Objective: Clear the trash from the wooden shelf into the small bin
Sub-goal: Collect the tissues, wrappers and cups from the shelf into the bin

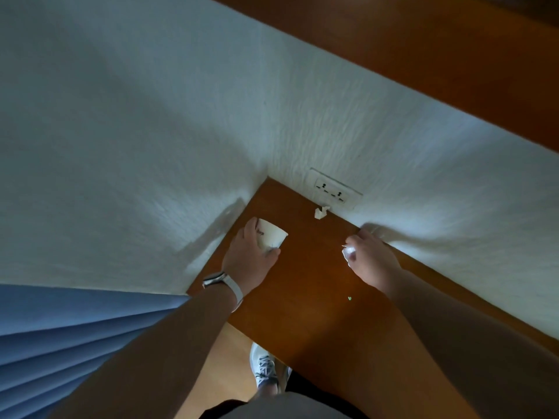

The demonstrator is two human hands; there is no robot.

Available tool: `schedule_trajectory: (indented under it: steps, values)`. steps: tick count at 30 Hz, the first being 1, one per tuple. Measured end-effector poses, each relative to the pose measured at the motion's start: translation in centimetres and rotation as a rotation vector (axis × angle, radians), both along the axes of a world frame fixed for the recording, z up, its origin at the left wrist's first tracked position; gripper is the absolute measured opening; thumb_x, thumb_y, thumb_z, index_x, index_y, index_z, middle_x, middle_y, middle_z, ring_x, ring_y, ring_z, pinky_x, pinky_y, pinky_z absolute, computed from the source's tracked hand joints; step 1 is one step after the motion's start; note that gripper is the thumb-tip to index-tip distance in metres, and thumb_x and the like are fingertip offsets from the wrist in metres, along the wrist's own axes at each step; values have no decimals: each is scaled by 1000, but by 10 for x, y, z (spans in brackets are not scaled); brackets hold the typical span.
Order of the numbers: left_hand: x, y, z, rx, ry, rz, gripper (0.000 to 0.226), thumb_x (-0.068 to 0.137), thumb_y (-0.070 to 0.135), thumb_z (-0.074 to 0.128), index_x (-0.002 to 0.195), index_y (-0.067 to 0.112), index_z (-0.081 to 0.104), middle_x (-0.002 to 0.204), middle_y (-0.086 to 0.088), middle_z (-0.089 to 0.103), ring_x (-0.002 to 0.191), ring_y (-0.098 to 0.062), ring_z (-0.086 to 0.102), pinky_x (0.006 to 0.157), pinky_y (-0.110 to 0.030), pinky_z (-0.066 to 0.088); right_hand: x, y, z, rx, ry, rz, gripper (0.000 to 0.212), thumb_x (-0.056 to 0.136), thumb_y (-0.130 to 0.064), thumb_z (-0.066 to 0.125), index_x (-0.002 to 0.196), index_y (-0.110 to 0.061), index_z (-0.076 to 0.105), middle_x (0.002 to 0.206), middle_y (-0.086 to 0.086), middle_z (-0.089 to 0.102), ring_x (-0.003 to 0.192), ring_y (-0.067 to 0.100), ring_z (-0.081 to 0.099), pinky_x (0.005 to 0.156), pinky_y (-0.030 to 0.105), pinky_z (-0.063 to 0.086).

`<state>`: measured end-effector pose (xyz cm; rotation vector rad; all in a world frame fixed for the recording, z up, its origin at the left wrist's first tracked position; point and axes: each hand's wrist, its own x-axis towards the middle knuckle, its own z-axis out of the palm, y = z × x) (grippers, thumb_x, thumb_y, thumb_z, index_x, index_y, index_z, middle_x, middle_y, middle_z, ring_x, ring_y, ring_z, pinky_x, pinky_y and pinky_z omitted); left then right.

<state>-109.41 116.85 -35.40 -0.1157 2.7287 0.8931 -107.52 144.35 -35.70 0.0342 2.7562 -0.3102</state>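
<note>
The left hand [248, 255] grips a white paper cup [272, 234], fingers curled over its far side and thumb against its near side; the cup is tilted, with dark print showing just beyond the knuckles. Whether it rests on the shelf [308, 285] or is lifted off it cannot be told. A watch [216, 279] with a pale strap sits on that wrist. To the right of the left hand, well apart from it across bare wood, the right hand [370, 258] is closed round a crumpled white tissue [348, 253], which sticks out on the hand's left side; this hand is blurred, so how each finger lies is unclear. Its knuckles are close to the wall [151, 131] on its far right side. Beyond both hands and between them, a small white wad [321, 212] lies on the shelf, apart from either hand and just in front of a double socket [334, 190] set low in the wall. Nearer the body than the right hand, a tiny green speck [349, 298] lies on the wood. The shelf fills a corner, with white textured wall beyond and to the left of the left hand. Below the left forearm hangs a blue pleated curtain [75, 334]. Under the shelf's near edge, a light wooden floor [233, 352] and a white laced shoe [266, 370] show.
</note>
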Motion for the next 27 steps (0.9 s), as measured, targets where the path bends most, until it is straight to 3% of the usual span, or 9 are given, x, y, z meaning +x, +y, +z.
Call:
schedule_trajectory:
  steps: [3, 8, 16, 19, 24, 27]
  values:
    - [4, -3, 5, 30, 26, -9, 80, 82, 51, 66, 146, 27, 24, 136, 1, 47, 117, -16, 51, 81, -25, 46, 3, -2, 1, 24, 0, -10, 25, 93, -18, 55, 117, -17, 57, 107, -2, 54, 88, 9, 48, 74, 22, 41]
    - [11, -8, 16, 84, 67, -42, 76, 81, 49, 67, 143, 26, 31, 132, 3, 49, 114, -14, 51, 82, -27, 49, 20, -8, 11, 18, 4, -25, 13, 92, -20, 56, 103, -16, 59, 88, -6, 53, 75, 8, 53, 61, 20, 38]
    - [33, -3, 44, 122, 143, -152, 78, 83, 48, 68, 146, 25, 29, 135, 3, 47, 115, -9, 46, 76, -17, 38, 61, -12, 50, -62, 132, -104, 15, 91, -19, 53, 102, -14, 61, 86, -6, 53, 77, 13, 54, 64, 24, 43]
    - [41, 2, 51, 153, 158, -199, 78, 83, 48, 68, 146, 25, 29, 134, 3, 47, 114, -10, 47, 77, -19, 40, 79, -12, 67, -85, 155, -184, 14, 91, -22, 50, 98, -16, 60, 88, -3, 56, 81, 16, 55, 70, 32, 50]
    - [52, 13, 63, 195, 167, -260, 77, 82, 51, 67, 145, 28, 29, 133, 5, 47, 113, -9, 47, 76, -21, 46, 114, -3, 88, -55, 202, -325, 19, 93, -25, 50, 103, -17, 63, 97, -1, 62, 86, 16, 58, 75, 33, 52]
    - [61, 25, 71, 274, 180, -256, 80, 80, 53, 67, 145, 30, 27, 135, 6, 47, 118, -14, 51, 82, -31, 57, 134, 9, 101, -62, 263, -370, 22, 94, -24, 52, 111, -18, 64, 107, -2, 63, 93, 16, 59, 77, 31, 48]
